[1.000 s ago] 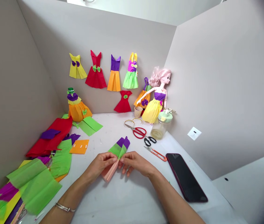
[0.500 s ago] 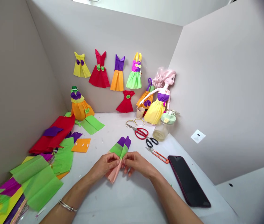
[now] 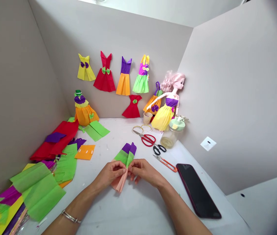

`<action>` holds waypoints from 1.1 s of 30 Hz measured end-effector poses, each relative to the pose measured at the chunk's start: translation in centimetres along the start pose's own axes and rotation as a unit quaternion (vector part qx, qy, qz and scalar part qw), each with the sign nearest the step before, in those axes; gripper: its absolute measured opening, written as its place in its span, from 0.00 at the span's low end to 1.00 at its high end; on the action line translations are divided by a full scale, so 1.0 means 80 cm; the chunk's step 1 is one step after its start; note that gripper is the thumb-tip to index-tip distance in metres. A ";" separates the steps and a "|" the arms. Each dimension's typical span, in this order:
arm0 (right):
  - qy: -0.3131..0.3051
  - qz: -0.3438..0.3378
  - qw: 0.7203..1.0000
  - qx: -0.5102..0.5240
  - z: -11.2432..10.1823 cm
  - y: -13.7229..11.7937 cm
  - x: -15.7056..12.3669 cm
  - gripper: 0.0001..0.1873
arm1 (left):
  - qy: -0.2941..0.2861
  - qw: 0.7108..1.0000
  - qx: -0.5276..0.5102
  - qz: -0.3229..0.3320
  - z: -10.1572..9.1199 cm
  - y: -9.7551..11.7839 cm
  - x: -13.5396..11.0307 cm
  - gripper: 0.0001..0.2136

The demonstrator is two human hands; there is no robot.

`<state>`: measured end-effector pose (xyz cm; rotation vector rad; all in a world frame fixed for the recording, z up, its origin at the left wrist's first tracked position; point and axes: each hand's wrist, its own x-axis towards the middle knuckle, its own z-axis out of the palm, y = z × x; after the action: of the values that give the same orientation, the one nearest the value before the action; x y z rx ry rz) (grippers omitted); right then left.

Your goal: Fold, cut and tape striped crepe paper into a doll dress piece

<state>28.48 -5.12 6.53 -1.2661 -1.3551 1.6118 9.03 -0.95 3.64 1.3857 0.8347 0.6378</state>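
Moved: since the earlier frame my view has drifted slightly, and the folded crepe-paper dress [image 3: 122, 157] now stands a little more upright between my hands.
Left hand [image 3: 109, 176]: fingers [image 3: 120, 165] closed, pinching the dress's left side near where green meets peach; a silver bangle [image 3: 71, 216] sits on the wrist.
Right hand [image 3: 144, 172]: fingers [image 3: 138, 169] closed, pinching the right side, just beside the left fingertips.
Dress position: over the white table [image 3: 138, 209], purple end away from me, peach end toward me; I cannot tell whether it touches the surface.
Right of hands: red-handled scissors [image 3: 148, 140], orange-handled thread snips [image 3: 165, 162], a black phone [image 3: 197, 191].
Left of hands: an orange paper square [image 3: 85, 152], a green crepe sheet [image 3: 38, 191], a red crepe sheet [image 3: 55, 143].
Back wall: paper dresses [image 3: 105, 76] pinned up, and a doll [image 3: 170, 98] standing beside a glass jar [image 3: 169, 138].
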 end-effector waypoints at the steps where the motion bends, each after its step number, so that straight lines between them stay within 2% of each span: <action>1: 0.000 0.000 1.000 0.001 0.000 -0.001 0.000 0.14 | 0.002 1.000 -0.002 0.000 0.000 0.000 0.000 0.14; 7: 0.007 0.001 1.000 -0.005 0.002 0.001 0.001 0.15 | 0.003 1.000 -0.017 0.001 0.005 0.002 0.000 0.14; 18: 0.004 -0.003 1.000 0.009 -0.001 0.007 0.004 0.08 | 0.020 0.999 -0.024 -0.022 0.009 0.008 -0.001 0.16; 33: 0.000 -0.014 1.000 0.023 -0.010 -0.002 -0.002 0.08 | 0.040 0.992 -0.106 -0.053 0.000 0.010 -0.006 0.17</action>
<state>29.29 -5.01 6.73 -1.2135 -1.3234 1.6150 8.82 -1.26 4.47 1.1224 0.8716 0.6828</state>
